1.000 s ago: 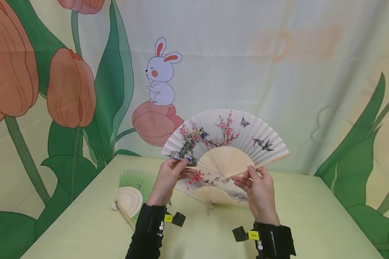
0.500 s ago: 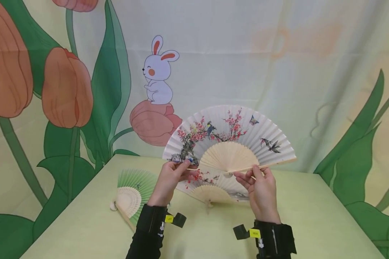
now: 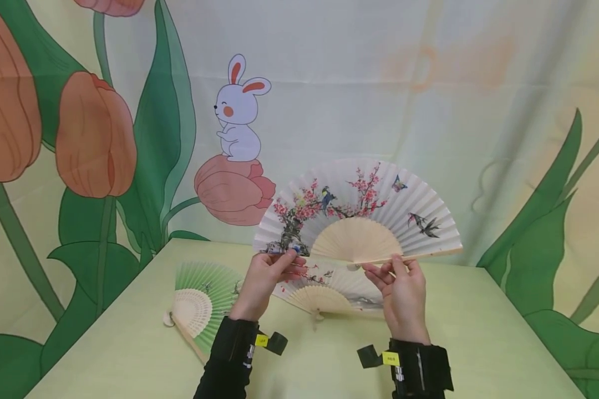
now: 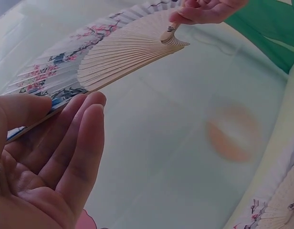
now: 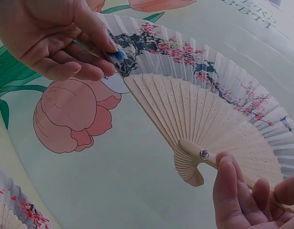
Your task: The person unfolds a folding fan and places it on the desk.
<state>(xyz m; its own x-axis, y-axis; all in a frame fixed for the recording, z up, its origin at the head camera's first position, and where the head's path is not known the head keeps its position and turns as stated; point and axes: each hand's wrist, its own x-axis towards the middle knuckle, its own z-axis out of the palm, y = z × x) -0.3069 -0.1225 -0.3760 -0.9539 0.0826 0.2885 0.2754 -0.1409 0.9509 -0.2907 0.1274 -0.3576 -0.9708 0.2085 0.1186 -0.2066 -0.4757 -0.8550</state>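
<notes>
A white folding fan with red blossom, birds and a butterfly is spread wide above the table. My left hand pinches its left end between thumb and fingers. At the other end, my right hand grips the right outer rib, close to the pivot. The right wrist view shows the bare ribs fanned out from the rivet, with the left hand at the far end. Below and behind the held fan lies a second blossom-printed fan, open on the table and partly hidden by it.
An open green fan lies on the table's left side, its right part covered by my left forearm. The pale green table ends at a backdrop cloth printed with tulips and a rabbit.
The held fan has risen a little and shifted right, its right half spreading slightly flatter. Both hands keep their hold. The head view has turned slightly to the right.
</notes>
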